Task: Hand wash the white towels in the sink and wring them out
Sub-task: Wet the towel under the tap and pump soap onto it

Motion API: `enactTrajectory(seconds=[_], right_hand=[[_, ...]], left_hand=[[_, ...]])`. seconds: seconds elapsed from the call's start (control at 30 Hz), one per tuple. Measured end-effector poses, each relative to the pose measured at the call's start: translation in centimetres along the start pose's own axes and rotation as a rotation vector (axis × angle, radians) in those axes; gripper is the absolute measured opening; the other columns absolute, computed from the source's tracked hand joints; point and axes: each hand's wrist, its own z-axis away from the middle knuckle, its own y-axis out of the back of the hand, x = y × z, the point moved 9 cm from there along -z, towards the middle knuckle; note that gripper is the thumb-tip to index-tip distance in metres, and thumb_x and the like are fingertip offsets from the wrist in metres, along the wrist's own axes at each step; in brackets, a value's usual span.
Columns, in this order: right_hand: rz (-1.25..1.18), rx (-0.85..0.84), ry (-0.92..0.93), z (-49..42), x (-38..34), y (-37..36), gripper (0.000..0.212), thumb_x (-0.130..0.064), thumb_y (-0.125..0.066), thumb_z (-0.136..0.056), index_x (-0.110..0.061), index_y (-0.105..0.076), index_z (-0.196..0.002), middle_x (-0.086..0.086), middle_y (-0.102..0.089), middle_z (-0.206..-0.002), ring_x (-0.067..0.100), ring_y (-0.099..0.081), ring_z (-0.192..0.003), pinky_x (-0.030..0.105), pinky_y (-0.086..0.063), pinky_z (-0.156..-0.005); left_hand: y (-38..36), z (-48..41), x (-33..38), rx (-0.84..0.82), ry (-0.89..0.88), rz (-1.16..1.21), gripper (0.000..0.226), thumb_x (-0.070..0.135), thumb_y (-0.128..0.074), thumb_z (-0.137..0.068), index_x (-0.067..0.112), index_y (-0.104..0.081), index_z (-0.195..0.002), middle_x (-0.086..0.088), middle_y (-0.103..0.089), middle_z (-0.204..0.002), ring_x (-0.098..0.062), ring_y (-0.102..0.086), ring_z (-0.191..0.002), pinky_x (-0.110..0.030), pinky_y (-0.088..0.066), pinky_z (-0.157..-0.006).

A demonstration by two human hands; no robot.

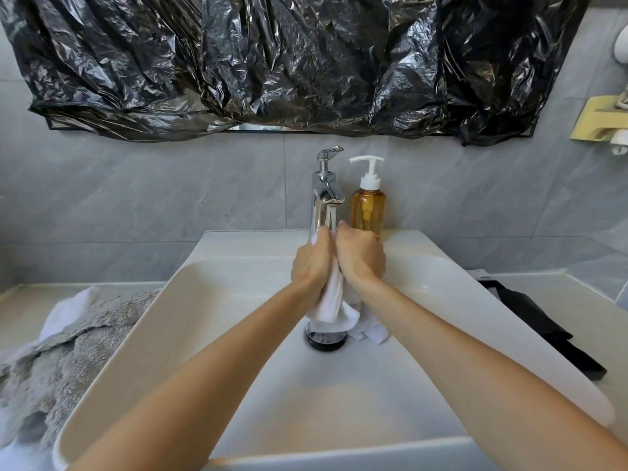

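Together, both hands (336,263) gripping white towel (331,300), above sink (190,300)

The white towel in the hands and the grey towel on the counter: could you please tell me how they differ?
The white towel is smooth and twisted into a narrow rope in the grip of the left hand and right hand, hanging over the sink. The grey towel is fluffy, untouched, and lies spread in a loose heap beside the sink. The white towel looks smaller. Both are crumpled cloth.

Amber pump bottle (367,207) beside chrome tap (325,192), black plastic sheeting (272,62) above, grey towel (61,362) left
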Motion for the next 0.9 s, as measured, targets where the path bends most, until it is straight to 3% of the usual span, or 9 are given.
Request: enactTrajectory(seconds=[0.17,0.33,0.4,0.5,0.57,0.67,0.77,0.83,0.9], right_hand=[[-0.141,-0.161,-0.164,-2.5,3.3,-0.8,0.036,-0.046,-0.048,-0.095,-0.015,-0.063,-0.104,0.011,-0.065,-0.117,0.03,-0.059,-0.1,0.031,-0.045,-0.085],[-0.308,-0.521,-0.183,-3.1,4.3,-1.5,0.057,-0.065,-0.045,-0.09,-0.012,-0.063,-0.102,0.006,-0.065,-0.095,0.023,-0.062,-0.091,0.034,-0.049,-0.078],[-0.164,-0.814,-0.08,-1.9,3.9,-2.3,0.065,-0.072,-0.059,-0.076,-0.016,-0.062,-0.109,0.003,-0.067,-0.099,0.017,-0.064,-0.09,0.029,-0.051,-0.077],[0.303,-1.093,0.154,1.2,5.2,-3.7,0.028,-0.041,-0.076,-0.079,-0.022,-0.067,-0.097,0.003,-0.071,-0.095,0.02,-0.068,-0.089,0.032,-0.055,-0.08],[0.386,-0.959,0.332,0.8,3.3,-4.0,0.004,-0.022,-0.067,-0.087,-0.019,-0.066,-0.085,0.0,-0.071,-0.083,0.019,-0.067,-0.085,0.038,-0.051,-0.084],[0.09,-0.741,0.318,-1.3,0.2,-2.0,0.028,-0.01,-0.041,-0.1,-0.016,-0.059,-0.08,-0.002,-0.068,-0.066,0.011,-0.068,-0.071,0.033,-0.045,-0.084],[0.334,-0.949,0.302,0.1,1.9,-2.4,0.012,-0.014,-0.061,-0.092,-0.019,-0.062,-0.103,0.002,-0.065,-0.1,0.015,-0.063,-0.094,0.031,-0.047,-0.089],[0.549,-1.071,0.284,1.5,4.2,-3.2,0.043,-0.017,-0.073,-0.082,-0.022,-0.056,-0.121,-0.003,-0.057,-0.108,0.017,-0.056,-0.102,0.031,-0.048,-0.091],[0.734,-0.986,0.409,2.1,4.2,-3.7,0.044,-0.031,-0.074,-0.076,-0.027,-0.056,-0.116,-0.002,-0.047,-0.108,0.019,-0.046,-0.107,0.039,-0.048,-0.092]], left_hand=[[0.0,0.1,0.4,-0.071,-0.071,-0.165,0.051,0.06,-0.042,-0.087,0.016,-0.067,-0.086,-0.01,-0.071,-0.09,-0.029,-0.067,-0.09,-0.042,-0.052,-0.085],[1.5,-1.1,-0.5,-0.152,0.047,-0.029,0.053,0.05,-0.042,-0.099,0.006,-0.068,-0.109,-0.01,-0.073,-0.102,-0.024,-0.068,-0.096,-0.034,-0.052,-0.093],[4.2,-1.8,-0.7,-0.064,0.075,-0.004,0.041,0.04,-0.044,-0.101,0.007,-0.067,-0.101,-0.009,-0.07,-0.097,-0.022,-0.065,-0.088,-0.03,-0.05,-0.085],[7.5,-2.0,-1.1,-0.011,0.161,-0.003,0.019,0.028,-0.053,-0.091,0.012,-0.059,-0.083,-0.012,-0.062,-0.082,-0.022,-0.058,-0.069,-0.027,-0.044,-0.067],[9.0,-1.7,-1.0,0.01,0.17,-0.137,0.027,0.029,-0.061,-0.075,0.014,-0.054,-0.097,-0.008,-0.057,-0.074,-0.017,-0.056,-0.058,-0.025,-0.038,-0.06],[8.7,-1.9,0.8,-0.018,0.004,-0.339,0.058,0.024,-0.066,-0.081,0.021,-0.043,-0.135,-0.002,-0.064,-0.086,-0.017,-0.061,-0.077,-0.028,-0.045,-0.067],[5.5,-1.0,0.7,-0.229,-0.077,-0.848,0.056,0.024,-0.064,-0.085,0.031,-0.049,-0.138,-0.006,-0.051,-0.129,-0.024,-0.048,-0.119,-0.032,-0.043,-0.095],[3.8,-0.1,-0.3,-0.327,-0.114,-1.299,0.068,0.031,-0.069,-0.08,0.042,-0.041,-0.141,-0.008,-0.03,-0.136,-0.03,-0.03,-0.128,-0.042,-0.037,-0.106],[2.7,0.5,-0.8,-0.35,-0.216,-1.593,0.085,0.04,-0.078,-0.071,0.043,-0.034,-0.144,-0.009,-0.015,-0.144,-0.036,-0.015,-0.133,-0.051,-0.021,-0.115]])
